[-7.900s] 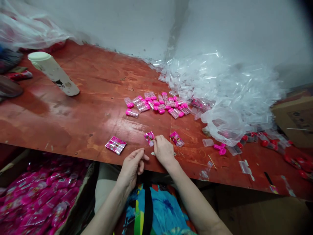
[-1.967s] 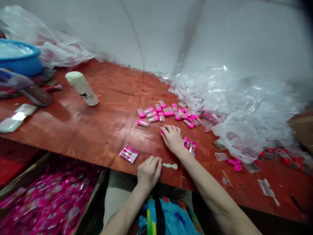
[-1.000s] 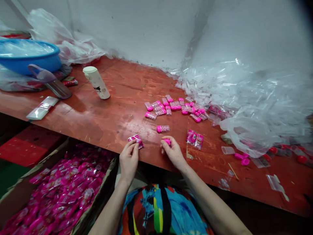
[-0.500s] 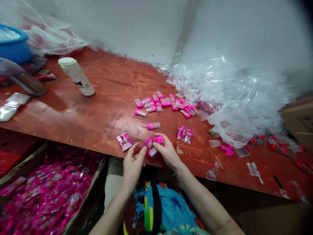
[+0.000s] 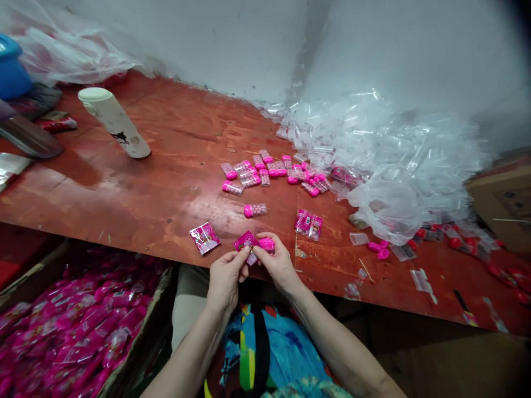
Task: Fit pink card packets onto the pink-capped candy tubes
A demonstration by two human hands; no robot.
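My left hand (image 5: 227,276) is closed, its thumb and fingertips pinching a small printed pink sachet (image 5: 247,240) just above the table's front edge. My right hand (image 5: 279,264) is closed too. Its fingers curl round a bright pink rounded cap (image 5: 267,244), while its thumb tip meets the sachet beside my left thumb. Whatever lies below the cap is hidden by the fingers. Left of my hands, another pink sachet (image 5: 204,238) lies flat. Beyond them rests a clear tube of pink beads with a pink cap (image 5: 254,210). Two joined sachets (image 5: 308,224) lie to the right.
Several pink-capped tubes (image 5: 249,176) cluster farther back. Behind them spreads a heap of clear empty tubes (image 5: 373,143) and plastic bags. A white bottle (image 5: 118,121) stands at the left on the red table (image 5: 174,182). A carton (image 5: 162,287) full of pink packets sits below at left.
My hands have drawn closer together, and the right thumb now touches the sachet beside the left thumb. The whole view has shifted slightly, moving table items a little left.
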